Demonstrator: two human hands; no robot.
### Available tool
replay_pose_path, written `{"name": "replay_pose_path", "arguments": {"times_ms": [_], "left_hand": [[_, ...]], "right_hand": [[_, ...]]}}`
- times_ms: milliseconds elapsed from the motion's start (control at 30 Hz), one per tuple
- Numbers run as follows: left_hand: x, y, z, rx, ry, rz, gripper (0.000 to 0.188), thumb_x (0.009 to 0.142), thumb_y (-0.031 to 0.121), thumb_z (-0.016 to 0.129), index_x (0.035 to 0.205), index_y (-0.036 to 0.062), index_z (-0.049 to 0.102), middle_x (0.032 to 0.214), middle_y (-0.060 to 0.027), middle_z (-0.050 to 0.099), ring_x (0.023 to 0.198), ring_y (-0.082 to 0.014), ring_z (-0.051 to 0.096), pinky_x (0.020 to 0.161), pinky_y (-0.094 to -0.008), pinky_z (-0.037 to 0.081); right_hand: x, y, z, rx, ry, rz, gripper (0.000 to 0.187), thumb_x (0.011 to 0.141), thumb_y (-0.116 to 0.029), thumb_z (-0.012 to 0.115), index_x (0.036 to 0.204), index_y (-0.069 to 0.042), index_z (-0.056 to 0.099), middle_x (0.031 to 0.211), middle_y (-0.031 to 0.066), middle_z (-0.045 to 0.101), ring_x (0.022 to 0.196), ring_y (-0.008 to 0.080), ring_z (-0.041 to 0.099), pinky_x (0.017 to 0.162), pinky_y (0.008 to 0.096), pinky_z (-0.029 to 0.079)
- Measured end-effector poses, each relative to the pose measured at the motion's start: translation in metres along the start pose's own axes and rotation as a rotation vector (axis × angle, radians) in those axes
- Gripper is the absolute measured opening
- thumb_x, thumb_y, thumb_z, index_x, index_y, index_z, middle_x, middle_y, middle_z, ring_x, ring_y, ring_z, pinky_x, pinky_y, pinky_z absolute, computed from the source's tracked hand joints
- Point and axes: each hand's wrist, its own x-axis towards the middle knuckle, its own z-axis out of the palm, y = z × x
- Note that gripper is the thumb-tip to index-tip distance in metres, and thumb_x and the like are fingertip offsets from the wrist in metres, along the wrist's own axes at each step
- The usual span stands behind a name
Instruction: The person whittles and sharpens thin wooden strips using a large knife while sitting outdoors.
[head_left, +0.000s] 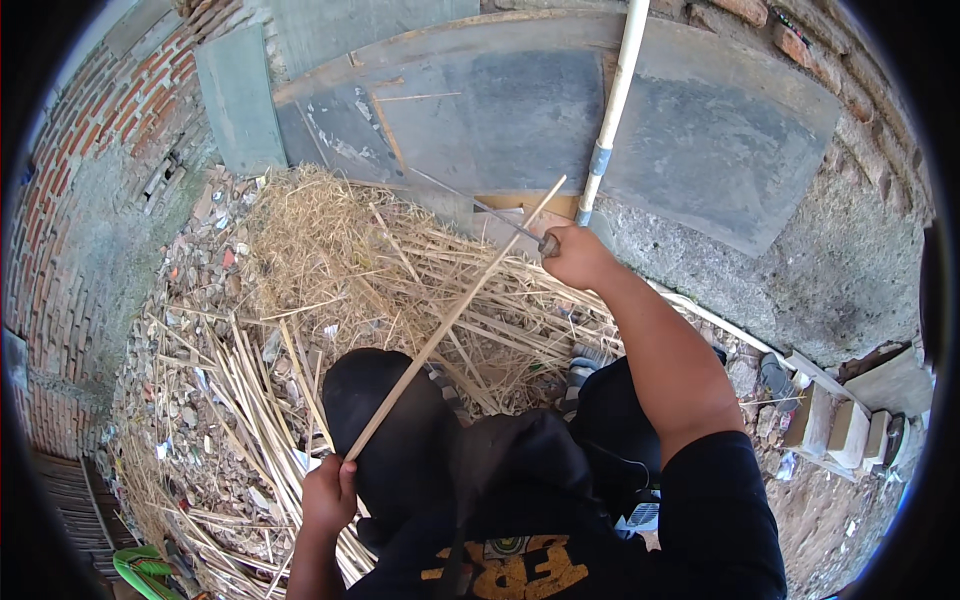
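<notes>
My left hand point(328, 495) is closed round the lower end of a long, pale bamboo strip point(434, 345). The strip slants up and to the right, passing over my left knee. In my right hand point(582, 258) is the handle of a long, narrow-bladed knife point(470, 202). Its blade points up and left and crosses the strip near the upper end. Whether blade and strip touch I cannot tell. Beyond the strip lies a heap of fine bamboo shavings point(310, 220), and many cut strips point(255, 385) lie on the ground at my left.
Grey boards point(480, 110) lean along the wall ahead, with a white pipe point(622, 75) standing before them. A brick wall point(100, 130) rises at the left. Rubble covers the ground. Pale blocks point(848, 432) sit at the right, and something bright green point(140, 570) lies lower left.
</notes>
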Motion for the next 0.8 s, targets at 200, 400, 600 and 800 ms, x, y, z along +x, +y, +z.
{"name": "replay_pose_path", "arguments": {"times_ms": [200,400,600,800], "left_hand": [[0.001,-0.001,-0.012,-0.077,-0.075,-0.008,0.04,0.106,0.031,0.049,0.079,0.0012,0.05,0.061,-0.0245,0.055,0.062,-0.0498,0.057,0.054,-0.0528,0.041],[0.006,-0.004,-0.003,-0.052,-0.048,0.027,0.041,0.106,0.033,0.049,0.08,0.0013,0.051,0.062,-0.0253,0.055,0.062,-0.0506,0.057,0.054,-0.0531,0.041],[-0.004,-0.005,-0.008,0.004,-0.03,0.039,0.042,0.107,0.031,0.044,0.079,0.0007,0.051,0.061,-0.0221,0.055,0.059,-0.0456,0.058,0.053,-0.0475,0.041],[0.005,0.001,-0.006,0.084,-0.033,0.01,0.038,0.105,0.033,0.049,0.082,0.0028,0.053,0.064,-0.0252,0.059,0.067,-0.0505,0.06,0.056,-0.0549,0.044]], "right_hand": [[-0.021,-0.031,0.006,-0.1,-0.014,-0.151,0.03,0.076,-0.019,0.067,0.099,-0.002,0.069,0.09,0.0216,0.071,0.091,0.0399,0.069,0.084,0.0485,0.055],[-0.006,-0.006,0.004,0.049,-0.066,-0.045,0.029,0.076,-0.02,0.067,0.099,-0.003,0.07,0.091,0.0216,0.071,0.091,0.0395,0.069,0.083,0.0478,0.055],[-0.021,-0.049,0.006,-0.176,-0.201,-0.173,0.031,0.075,-0.02,0.067,0.1,-0.002,0.069,0.095,0.0235,0.07,0.094,0.0398,0.068,0.085,0.0467,0.055],[0.002,0.005,0.003,-0.017,-0.018,0.002,0.033,0.075,-0.02,0.064,0.102,-0.002,0.069,0.095,0.0234,0.071,0.093,0.0409,0.068,0.086,0.0466,0.055]]}}
